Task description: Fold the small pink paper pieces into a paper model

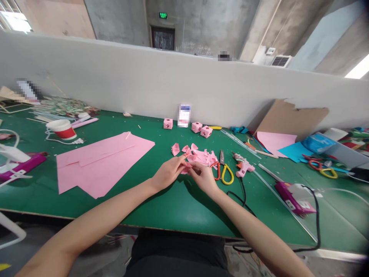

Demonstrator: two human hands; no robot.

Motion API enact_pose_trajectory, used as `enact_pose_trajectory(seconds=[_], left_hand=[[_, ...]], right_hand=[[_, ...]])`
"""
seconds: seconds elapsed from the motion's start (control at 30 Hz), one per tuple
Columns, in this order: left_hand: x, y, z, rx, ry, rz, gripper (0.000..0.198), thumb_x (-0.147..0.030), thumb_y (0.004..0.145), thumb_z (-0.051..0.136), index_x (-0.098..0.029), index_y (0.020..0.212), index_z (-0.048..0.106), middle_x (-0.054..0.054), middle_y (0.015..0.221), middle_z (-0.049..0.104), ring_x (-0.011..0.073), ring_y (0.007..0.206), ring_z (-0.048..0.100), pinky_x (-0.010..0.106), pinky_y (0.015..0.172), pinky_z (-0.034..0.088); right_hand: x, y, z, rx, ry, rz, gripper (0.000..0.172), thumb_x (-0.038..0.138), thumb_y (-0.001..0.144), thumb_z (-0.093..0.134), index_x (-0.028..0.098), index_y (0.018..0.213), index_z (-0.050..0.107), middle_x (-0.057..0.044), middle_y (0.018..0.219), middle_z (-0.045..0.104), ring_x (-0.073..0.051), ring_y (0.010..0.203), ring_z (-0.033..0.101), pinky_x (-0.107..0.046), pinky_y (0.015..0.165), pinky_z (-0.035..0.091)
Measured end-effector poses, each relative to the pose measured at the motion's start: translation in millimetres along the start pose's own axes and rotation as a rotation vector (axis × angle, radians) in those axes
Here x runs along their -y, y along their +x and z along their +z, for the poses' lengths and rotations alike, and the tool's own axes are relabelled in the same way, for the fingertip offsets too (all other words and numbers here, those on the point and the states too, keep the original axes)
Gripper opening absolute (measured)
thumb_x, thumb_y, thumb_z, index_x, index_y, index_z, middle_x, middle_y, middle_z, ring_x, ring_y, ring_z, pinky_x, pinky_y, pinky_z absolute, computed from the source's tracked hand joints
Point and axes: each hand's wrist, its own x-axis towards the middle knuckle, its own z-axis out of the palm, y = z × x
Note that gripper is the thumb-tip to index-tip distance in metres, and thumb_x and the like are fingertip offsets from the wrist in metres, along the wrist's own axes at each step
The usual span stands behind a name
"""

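The paper cup (pixel 61 129) stands at the left of the green table (pixel 167 217), a white cable beside it; its inside cannot be made out. At the far right a pale box (pixel 350 154) is cut off by the picture's edge, and whether the red and green bits there lie in it or behind it is hard to tell. The left hand (pixel 169 172) and the right hand (pixel 204 178) meet over the near middle of the table, both pinching a small piece of pink paper (pixel 185 168) in their fingertips, which hide much of its shape. A blurred-out packet (pixel 184 116) stands against the partition, between pink paper cubes (pixel 168 123). Pink scraps (pixel 202 157) lie just beyond the hands; the scissors (pixel 227 175) lie close by the right hand, then the glue gun (pixel 246 167), whose black cord passes out of sight behind the right forearm. Large pink sheets (pixel 100 163) spread on the left
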Motion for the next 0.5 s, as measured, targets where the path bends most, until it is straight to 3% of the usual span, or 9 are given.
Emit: enact_pose_trajectory(seconds=[0.1, 0.27, 0.37, 0.5], left_hand=[[0.1, -0.1, -0.2, 0.030, 0.021, -0.001, 0.027, -0.020, 0.096, 0.046, -0.022, 0.123, 0.046, 0.005, 0.099, 0.068, 0.0192, 0.097, 0.068, 0.035, 0.085, 0.055], [-3.5, 1.3, 0.3, 0.000, -0.027, -0.098, 0.028, -0.022, 0.092, 0.054, -0.022, 0.119, 0.048, 0.005, 0.102, 0.065, 0.0186, 0.094, 0.067, 0.035, 0.084, 0.055], [-4.9, 3.5, 0.5, -0.041, -0.129, -0.232, 0.046, -0.025, 0.086, 0.064, -0.023, 0.127, 0.044, 0.007, 0.109, 0.067, 0.0193, 0.096, 0.067, 0.035, 0.086, 0.055], [-3.7, 5.6, 1.6, 0.012, -0.335, -0.408, 0.059, -0.027, 0.081, 0.068, -0.022, 0.133, 0.040, 0.007, 0.098, 0.074, 0.0201, 0.085, 0.072, 0.033, 0.079, 0.057]], right_hand=[[4.4, -2.1, 0.3, 0.016, -0.033, -0.035, 0.028, 0.038, 0.085, 0.063, 0.020, 0.106, 0.069, -0.006, 0.095, 0.076, -0.023, 0.082, 0.073, -0.038, 0.078, 0.058], [9.8, -2.1, -3.1, 0.009, -0.121, -0.091, 0.025, 0.038, 0.092, 0.054, 0.024, 0.101, 0.073, -0.003, 0.084, 0.076, -0.022, 0.075, 0.072, -0.035, 0.072, 0.057], [9.3, -0.5, -5.4, -0.023, -0.163, -0.138, 0.024, 0.036, 0.093, 0.054, 0.026, 0.103, 0.074, -0.003, 0.087, 0.076, -0.022, 0.077, 0.071, -0.033, 0.070, 0.055], [6.5, 1.1, -6.4, -0.034, -0.221, -0.220, 0.023, 0.034, 0.093, 0.055, 0.027, 0.103, 0.075, -0.004, 0.091, 0.074, -0.021, 0.079, 0.068, -0.032, 0.069, 0.053]])
